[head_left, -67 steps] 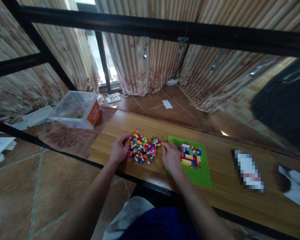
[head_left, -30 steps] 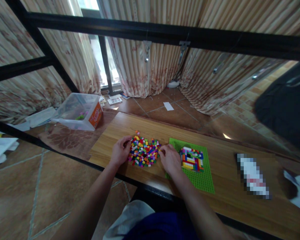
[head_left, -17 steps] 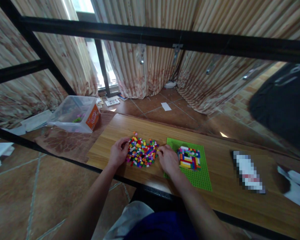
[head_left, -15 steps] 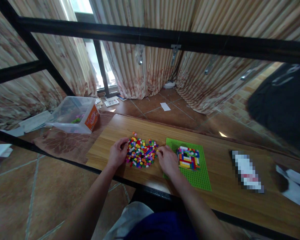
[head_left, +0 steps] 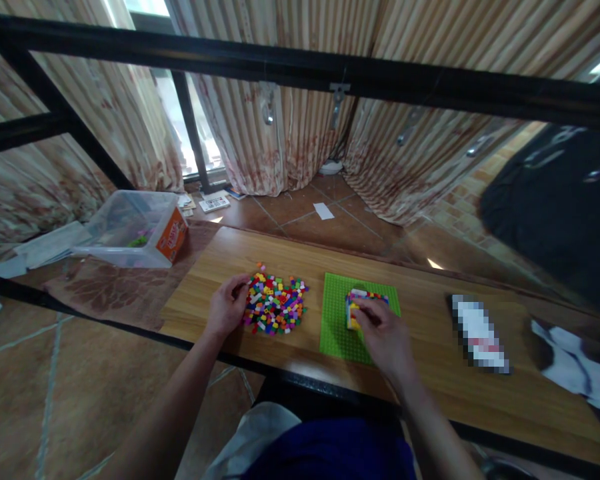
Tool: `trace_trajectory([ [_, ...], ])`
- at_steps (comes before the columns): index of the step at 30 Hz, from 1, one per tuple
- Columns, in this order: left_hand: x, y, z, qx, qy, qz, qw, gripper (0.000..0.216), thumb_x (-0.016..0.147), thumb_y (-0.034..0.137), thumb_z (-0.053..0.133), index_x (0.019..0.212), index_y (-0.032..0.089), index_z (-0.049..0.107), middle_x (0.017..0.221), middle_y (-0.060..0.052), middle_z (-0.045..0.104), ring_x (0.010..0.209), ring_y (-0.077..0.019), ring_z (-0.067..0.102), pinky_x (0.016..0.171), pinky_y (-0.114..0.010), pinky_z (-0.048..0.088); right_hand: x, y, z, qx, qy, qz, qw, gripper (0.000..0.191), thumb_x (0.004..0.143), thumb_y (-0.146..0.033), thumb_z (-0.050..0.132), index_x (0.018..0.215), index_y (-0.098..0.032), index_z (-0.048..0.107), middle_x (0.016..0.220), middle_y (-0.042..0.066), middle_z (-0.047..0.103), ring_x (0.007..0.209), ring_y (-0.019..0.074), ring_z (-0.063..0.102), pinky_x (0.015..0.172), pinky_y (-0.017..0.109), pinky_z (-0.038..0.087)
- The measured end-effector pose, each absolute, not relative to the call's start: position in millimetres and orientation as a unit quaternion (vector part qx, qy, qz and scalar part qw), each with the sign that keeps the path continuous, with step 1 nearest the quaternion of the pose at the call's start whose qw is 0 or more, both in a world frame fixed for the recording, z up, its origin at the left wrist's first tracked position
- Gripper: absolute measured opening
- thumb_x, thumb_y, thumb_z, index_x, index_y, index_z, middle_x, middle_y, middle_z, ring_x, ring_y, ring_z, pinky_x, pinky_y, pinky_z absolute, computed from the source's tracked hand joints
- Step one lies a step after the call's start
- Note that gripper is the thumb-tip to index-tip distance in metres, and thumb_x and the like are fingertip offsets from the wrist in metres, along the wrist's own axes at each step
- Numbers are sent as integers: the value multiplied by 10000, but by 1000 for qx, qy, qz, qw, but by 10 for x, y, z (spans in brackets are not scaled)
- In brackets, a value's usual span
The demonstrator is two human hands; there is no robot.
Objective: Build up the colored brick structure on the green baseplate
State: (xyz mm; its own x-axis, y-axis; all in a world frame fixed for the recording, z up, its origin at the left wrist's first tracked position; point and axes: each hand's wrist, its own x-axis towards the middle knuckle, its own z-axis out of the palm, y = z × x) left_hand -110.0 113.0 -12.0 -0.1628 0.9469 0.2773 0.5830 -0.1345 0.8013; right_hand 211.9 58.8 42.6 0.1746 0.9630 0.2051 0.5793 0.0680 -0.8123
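Note:
A loose pile of small multicoloured toy bricks (head_left: 275,307) lies on the wooden table. My left hand (head_left: 229,308) rests at its left edge, fingers loosely bent and thumb apart, touching the outer bricks. To the right is a green studded baseplate (head_left: 333,320) carrying a low block-shaped build of coloured bricks (head_left: 360,294). Over this build is my right hand (head_left: 387,333), thumb and fingers pinched on a small yellow brick (head_left: 355,308) at the build's left side. The hand hides much of the build and the plate's right part.
A pixelated dark-edged object (head_left: 480,333) and white papers (head_left: 565,360) lie on the table (head_left: 430,373) to the right. A clear plastic box (head_left: 135,227) with an orange label stands beyond the left end. A black metal bar (head_left: 300,67) crosses above, before curtains.
My right hand has moved right, from the pile's right edge to above the build on the baseplate. My left hand stays beside the pile. The whole view has shifted slightly.

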Motion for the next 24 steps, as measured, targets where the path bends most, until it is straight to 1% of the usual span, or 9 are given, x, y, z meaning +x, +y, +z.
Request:
trace_trajectory([
  [2, -1097, 1127, -110, 613, 625, 438, 206, 277, 855, 330, 546, 1055, 200, 686, 1055, -73, 740, 980, -220, 692, 930, -361, 545, 2292, 617, 421, -666, -588, 189, 418, 298, 844, -437, 561, 953, -212, 724, 1009, 87, 732, 893, 227, 674, 836, 394, 524],
  [6, -1091, 1124, -88, 613, 625, 437, 204, 274, 855, 338, 548, 1043, 198, 688, 1058, -75, 741, 986, -223, 689, 933, -367, 544, 2481, 663, 385, -708, -569, 121, 400, 360, 835, -488, 552, 913, -181, 723, 880, 94, 733, 712, 202, 653, 699, 347, 519],
  [8, -1091, 1126, -88, 612, 627, 437, 203, 274, 855, 339, 546, 1038, 193, 689, 1054, -76, 741, 979, -222, 690, 924, -363, 546, 2494, 677, 345, -717, -572, 97, 385, 375, 839, -498, 546, 921, -177, 722, 869, 91, 730, 681, 193, 636, 678, 338, 504],
  [12, -1094, 1136, -101, 611, 626, 440, 203, 275, 857, 336, 541, 1037, 189, 688, 1054, -76, 741, 984, -220, 690, 926, -358, 543, 2427, 708, 253, -719, -593, 55, 359, 382, 882, -478, 492, 949, -178, 718, 921, 98, 722, 739, 195, 631, 718, 338, 486],
  [15, -1095, 1139, -107, 612, 627, 437, 203, 275, 860, 341, 535, 1032, 192, 690, 1043, -74, 743, 979, -220, 691, 910, -355, 547, 2372, 729, 204, -726, -597, 13, 342, 372, 907, -446, 452, 924, -184, 715, 913, 98, 712, 783, 206, 625, 738, 341, 471],
  [20, -1093, 1134, -104, 610, 631, 435, 199, 282, 859, 347, 533, 1034, 192, 691, 1047, -75, 743, 975, -224, 692, 910, -364, 547, 2359, 748, 150, -722, -604, -37, 336, 313, 899, -408, 484, 872, -191, 708, 873, 86, 702, 823, 217, 615, 779, 350, 465],
  [24, -1090, 1128, -97, 612, 632, 432, 200, 277, 864, 338, 525, 1035, 197, 691, 1040, -70, 743, 974, -219, 691, 906, -354, 547, 2393, 745, 115, -725, -586, -39, 360, 309, 885, -435, 527, 866, -194, 719, 887, 79, 699, 823, 215, 615, 773, 350, 471],
])
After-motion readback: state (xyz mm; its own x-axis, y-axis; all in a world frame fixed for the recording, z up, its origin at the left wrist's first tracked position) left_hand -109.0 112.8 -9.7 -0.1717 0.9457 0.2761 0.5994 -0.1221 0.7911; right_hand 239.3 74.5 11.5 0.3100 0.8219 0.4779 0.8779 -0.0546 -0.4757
